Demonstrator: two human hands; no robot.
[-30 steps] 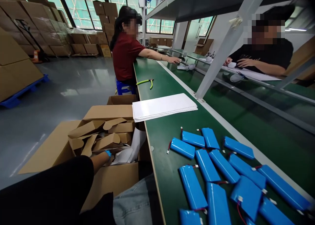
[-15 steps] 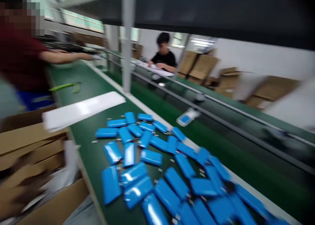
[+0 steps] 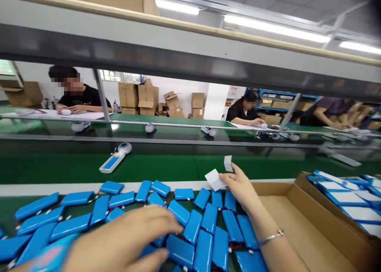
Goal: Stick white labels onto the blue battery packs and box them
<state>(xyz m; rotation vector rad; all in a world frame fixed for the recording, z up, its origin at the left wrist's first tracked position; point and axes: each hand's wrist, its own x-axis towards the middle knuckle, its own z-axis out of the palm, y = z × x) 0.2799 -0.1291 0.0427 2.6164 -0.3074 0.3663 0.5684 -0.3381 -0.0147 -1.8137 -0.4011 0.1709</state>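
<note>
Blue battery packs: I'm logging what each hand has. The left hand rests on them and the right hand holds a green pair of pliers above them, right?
Not quite. The right hand holds small white slips, not pliers. The head view shows this; the left hand does rest on the blue battery packs.

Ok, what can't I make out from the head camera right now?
- Left hand: blurred and cut by the bottom edge; whether it grips a flat blue battery pack is unclear.
- Packs beneath both forearms: hidden.
- Small white paper slips pinched in the right hand: any print too small.
- Open brown cardboard box: cut off by the frame edges.
</note>
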